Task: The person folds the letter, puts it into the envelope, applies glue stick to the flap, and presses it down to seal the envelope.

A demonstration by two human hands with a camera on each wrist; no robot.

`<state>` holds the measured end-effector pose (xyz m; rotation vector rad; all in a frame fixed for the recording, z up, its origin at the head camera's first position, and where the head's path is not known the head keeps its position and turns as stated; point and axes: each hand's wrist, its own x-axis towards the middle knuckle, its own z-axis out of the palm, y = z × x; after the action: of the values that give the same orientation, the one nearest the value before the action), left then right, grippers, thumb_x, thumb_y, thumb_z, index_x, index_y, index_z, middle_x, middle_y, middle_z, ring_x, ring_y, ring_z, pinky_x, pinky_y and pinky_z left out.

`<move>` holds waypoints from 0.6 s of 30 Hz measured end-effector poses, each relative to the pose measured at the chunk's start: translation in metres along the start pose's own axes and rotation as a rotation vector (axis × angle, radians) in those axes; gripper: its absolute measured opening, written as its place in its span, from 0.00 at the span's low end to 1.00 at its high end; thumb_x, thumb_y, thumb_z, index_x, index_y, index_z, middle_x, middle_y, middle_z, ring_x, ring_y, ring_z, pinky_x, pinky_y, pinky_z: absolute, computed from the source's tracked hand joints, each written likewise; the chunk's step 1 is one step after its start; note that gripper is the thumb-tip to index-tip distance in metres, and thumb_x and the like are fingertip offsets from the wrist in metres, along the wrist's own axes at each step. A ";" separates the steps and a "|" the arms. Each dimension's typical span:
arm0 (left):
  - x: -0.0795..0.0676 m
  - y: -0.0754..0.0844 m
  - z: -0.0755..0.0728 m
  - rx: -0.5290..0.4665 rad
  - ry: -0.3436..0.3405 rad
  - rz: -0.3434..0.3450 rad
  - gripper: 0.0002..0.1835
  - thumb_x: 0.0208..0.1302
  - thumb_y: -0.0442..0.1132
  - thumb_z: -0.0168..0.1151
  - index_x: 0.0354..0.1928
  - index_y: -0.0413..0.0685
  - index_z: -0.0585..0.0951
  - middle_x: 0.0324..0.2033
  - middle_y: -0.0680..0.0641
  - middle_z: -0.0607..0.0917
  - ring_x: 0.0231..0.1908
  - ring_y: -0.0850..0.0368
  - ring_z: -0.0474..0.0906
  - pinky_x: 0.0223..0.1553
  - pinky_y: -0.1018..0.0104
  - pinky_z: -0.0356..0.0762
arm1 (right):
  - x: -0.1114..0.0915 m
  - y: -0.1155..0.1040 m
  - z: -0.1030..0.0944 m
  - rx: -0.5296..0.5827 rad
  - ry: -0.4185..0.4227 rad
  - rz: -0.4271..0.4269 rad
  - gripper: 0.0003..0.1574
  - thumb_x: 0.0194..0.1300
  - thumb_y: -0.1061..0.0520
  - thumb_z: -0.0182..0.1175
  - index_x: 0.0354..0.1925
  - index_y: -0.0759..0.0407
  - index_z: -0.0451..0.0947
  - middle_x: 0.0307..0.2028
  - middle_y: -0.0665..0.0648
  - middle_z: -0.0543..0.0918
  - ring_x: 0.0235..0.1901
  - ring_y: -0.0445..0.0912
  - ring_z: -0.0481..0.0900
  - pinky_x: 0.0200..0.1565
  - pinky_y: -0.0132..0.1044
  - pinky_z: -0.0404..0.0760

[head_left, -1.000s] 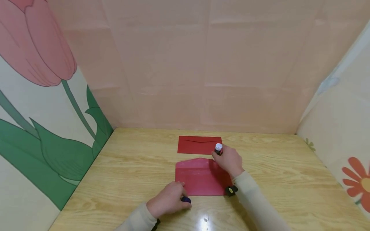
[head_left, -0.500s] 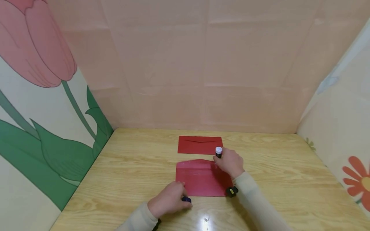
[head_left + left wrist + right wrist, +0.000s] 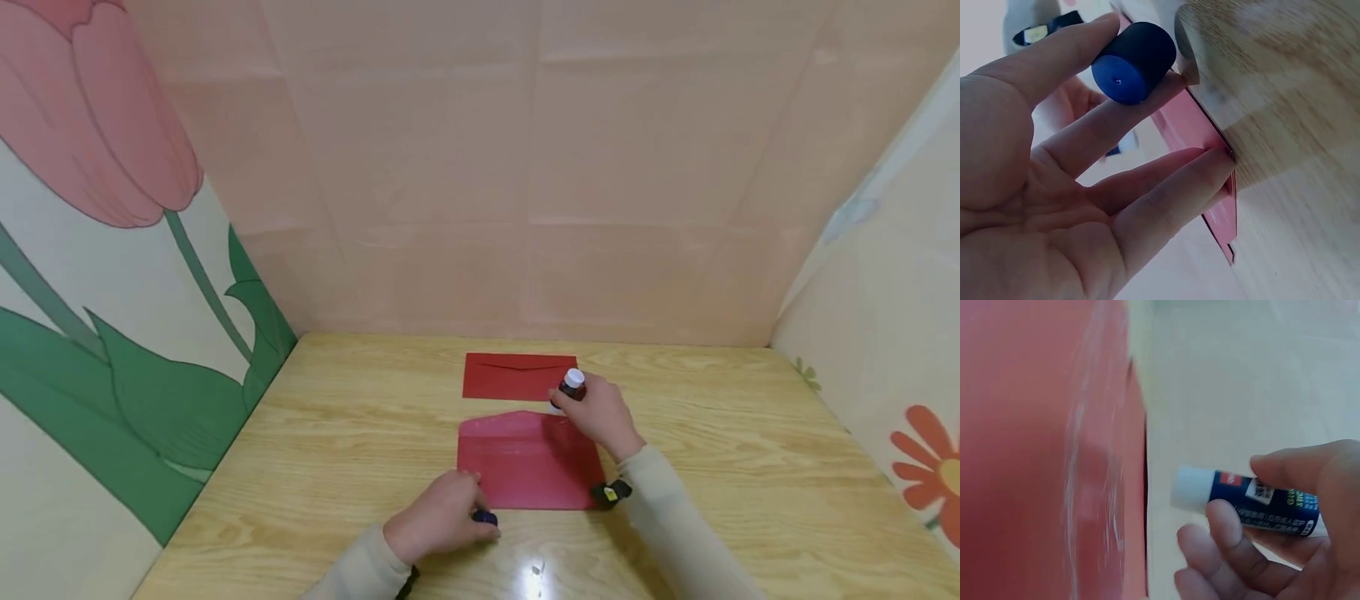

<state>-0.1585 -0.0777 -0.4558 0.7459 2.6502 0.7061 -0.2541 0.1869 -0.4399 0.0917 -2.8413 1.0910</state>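
Observation:
A red envelope [image 3: 517, 475] lies with its flap spread open toward the back of the table. Over the flap's right end, my right hand [image 3: 603, 417] holds a glue stick [image 3: 1266, 501] between thumb and fingers. The stick is tilted, and its white end is apart from the paper in the right wrist view. Whitish glue streaks [image 3: 1072, 469] run along the flap. My left hand [image 3: 442, 517] pinches a dark blue cap [image 3: 1138, 62] between thumb and index finger. Its other fingertips rest on the envelope's near left edge.
A second red envelope [image 3: 510, 379], flap folded down, lies just behind the first. The wood-grain table [image 3: 360, 417] extends to both sides. A plain pinkish backdrop [image 3: 450, 167] stands behind it, with flower-printed panels left and right.
The right hand has risen slightly and tipped the glue stick, so its lower white end now shows beneath the fingers. The left hand and the cap have stayed in place.

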 end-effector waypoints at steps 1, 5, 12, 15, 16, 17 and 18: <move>0.000 -0.001 -0.001 -0.010 -0.003 -0.002 0.12 0.56 0.50 0.76 0.32 0.50 0.90 0.39 0.55 0.85 0.35 0.66 0.73 0.37 0.71 0.71 | 0.000 -0.001 0.000 0.055 -0.016 -0.004 0.19 0.66 0.45 0.66 0.40 0.59 0.80 0.33 0.56 0.84 0.29 0.49 0.79 0.31 0.36 0.78; 0.001 -0.006 -0.005 -0.074 -0.026 -0.029 0.11 0.58 0.50 0.75 0.35 0.52 0.91 0.46 0.52 0.86 0.44 0.59 0.79 0.44 0.68 0.76 | -0.003 -0.003 -0.003 0.170 -0.030 0.021 0.21 0.67 0.43 0.65 0.44 0.59 0.79 0.38 0.58 0.86 0.33 0.54 0.84 0.34 0.37 0.81; 0.001 -0.004 -0.007 -0.090 -0.032 -0.041 0.10 0.57 0.50 0.75 0.34 0.53 0.90 0.42 0.52 0.86 0.43 0.57 0.79 0.45 0.65 0.77 | -0.003 0.012 -0.004 -0.019 -0.022 0.015 0.19 0.65 0.45 0.66 0.38 0.60 0.79 0.30 0.56 0.83 0.27 0.48 0.76 0.29 0.37 0.74; 0.000 -0.001 -0.004 -0.088 -0.027 -0.042 0.10 0.56 0.49 0.76 0.32 0.52 0.90 0.36 0.57 0.83 0.35 0.63 0.74 0.39 0.69 0.74 | -0.002 0.020 0.002 -0.100 -0.040 0.017 0.18 0.63 0.46 0.67 0.36 0.60 0.78 0.26 0.54 0.81 0.25 0.46 0.74 0.27 0.37 0.72; 0.000 -0.001 -0.004 -0.078 -0.023 -0.040 0.10 0.56 0.50 0.76 0.32 0.52 0.90 0.36 0.57 0.83 0.34 0.64 0.73 0.40 0.69 0.73 | -0.001 0.022 0.005 -0.103 -0.037 0.013 0.18 0.63 0.47 0.68 0.36 0.60 0.78 0.26 0.54 0.81 0.25 0.46 0.74 0.27 0.37 0.72; 0.000 0.000 -0.003 -0.080 -0.026 -0.043 0.10 0.56 0.49 0.76 0.31 0.51 0.90 0.34 0.57 0.82 0.32 0.64 0.71 0.37 0.69 0.73 | 0.000 0.023 0.007 -0.102 -0.032 0.004 0.17 0.63 0.48 0.68 0.36 0.61 0.78 0.26 0.54 0.81 0.25 0.47 0.74 0.27 0.37 0.72; 0.000 0.001 -0.003 -0.073 -0.025 -0.043 0.11 0.56 0.50 0.76 0.31 0.51 0.90 0.35 0.56 0.82 0.32 0.64 0.71 0.38 0.69 0.73 | 0.001 0.022 0.009 -0.096 -0.026 -0.003 0.17 0.63 0.48 0.68 0.36 0.61 0.77 0.26 0.55 0.81 0.25 0.47 0.74 0.28 0.37 0.73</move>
<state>-0.1593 -0.0785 -0.4529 0.6716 2.5945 0.7726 -0.2579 0.1974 -0.4615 0.1032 -2.9101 0.9576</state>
